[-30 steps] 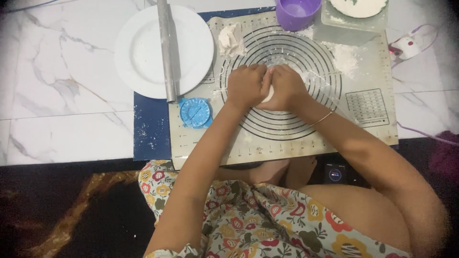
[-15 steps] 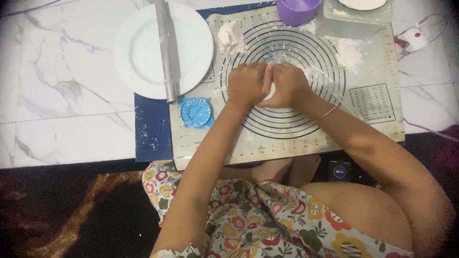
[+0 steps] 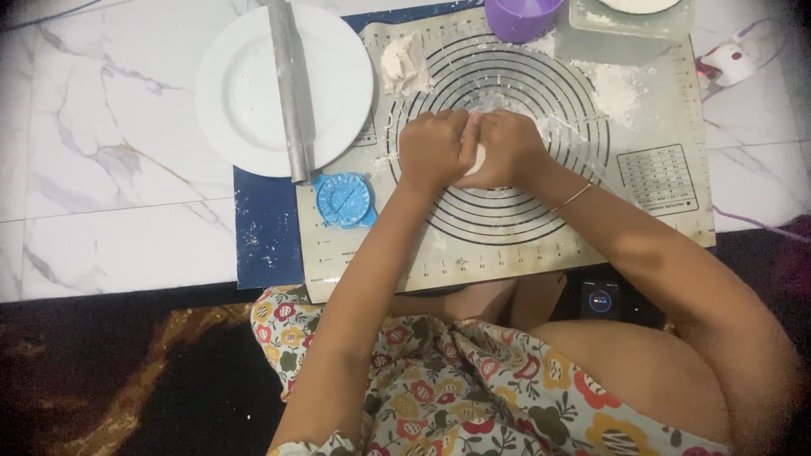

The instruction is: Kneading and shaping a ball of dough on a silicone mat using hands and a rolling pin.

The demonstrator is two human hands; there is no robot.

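Hands meet at the centre of a ringed baking mat (image 3: 659, 110), left hand (image 3: 432, 150) and right hand (image 3: 507, 148) both clenched around a small dough piece (image 3: 478, 158), which might stick or tear if squeezed hard; a rectangular printed chart (image 3: 657, 179) sits at three o'clock.

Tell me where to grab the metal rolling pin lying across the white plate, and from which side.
Grip the rolling pin at its lower end, which juts past the white plate rim near the blue dumpling press. Probably come from above, fingers closing across its narrow width: it lies flat, long and thin, running top to bottom, and that end is clear of the plate.
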